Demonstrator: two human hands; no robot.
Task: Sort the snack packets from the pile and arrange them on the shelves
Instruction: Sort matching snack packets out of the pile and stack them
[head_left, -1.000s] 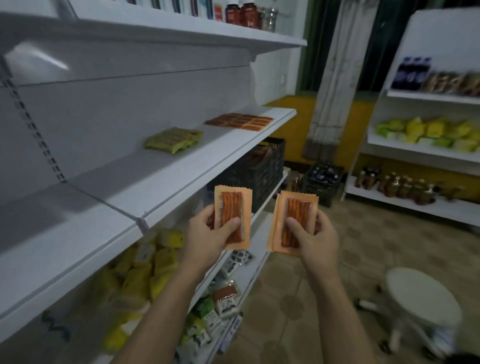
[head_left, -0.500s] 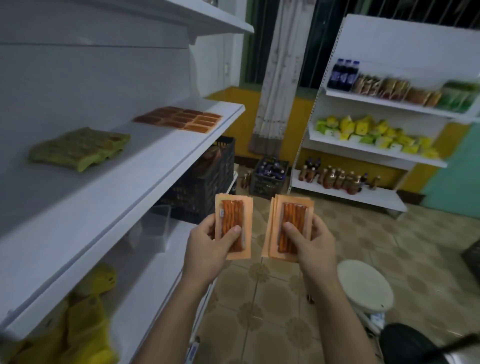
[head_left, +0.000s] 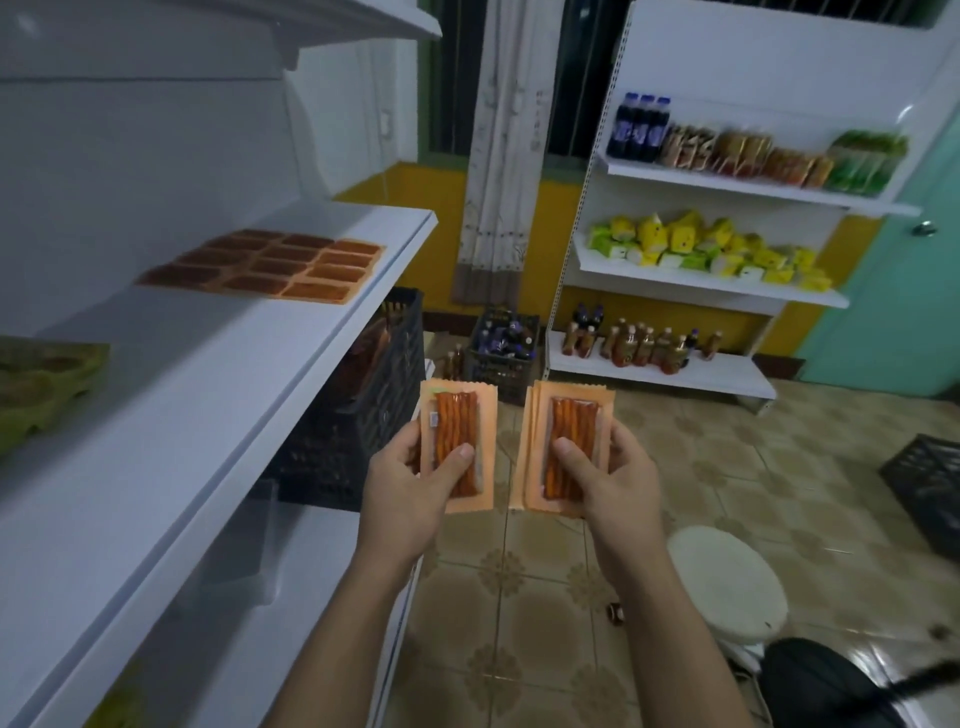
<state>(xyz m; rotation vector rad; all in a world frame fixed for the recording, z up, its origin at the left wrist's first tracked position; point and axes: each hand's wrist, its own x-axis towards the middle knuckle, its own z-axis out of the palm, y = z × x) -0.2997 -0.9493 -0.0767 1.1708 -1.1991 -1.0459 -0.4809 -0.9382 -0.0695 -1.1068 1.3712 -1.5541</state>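
Item 1: single orange snack packet (head_left: 456, 421), upright, its clear window showing reddish sticks. We hold it in the left hand (head_left: 410, 499). The grip pinches its lower half, thumb across the front and fingers behind, so the upper half stands free above the grip.

Item 2: stack of orange snack packets (head_left: 571, 415), same kind, edges fanned slightly on its left side. We cannot tell the count. We hold it in the right hand (head_left: 613, 488). The grip pinches the lower half, thumb on the window and fingers round the right edge.

The two lots stand side by side, near but apart, over the tiled floor.

Item 3: white shelf (head_left: 291, 364) at our left. It bears a grid of orange packets (head_left: 270, 265) laid flat toward its far end, and green packets (head_left: 41, 379) nearer us, well apart from the grid.

Item 4: black crate (head_left: 374, 415), under that shelf.

Item 5: white stool (head_left: 727, 582), on the floor, below and right of the right hand.

Item 6: far shelving unit (head_left: 701, 283), stocked with bottles and yellow packs.
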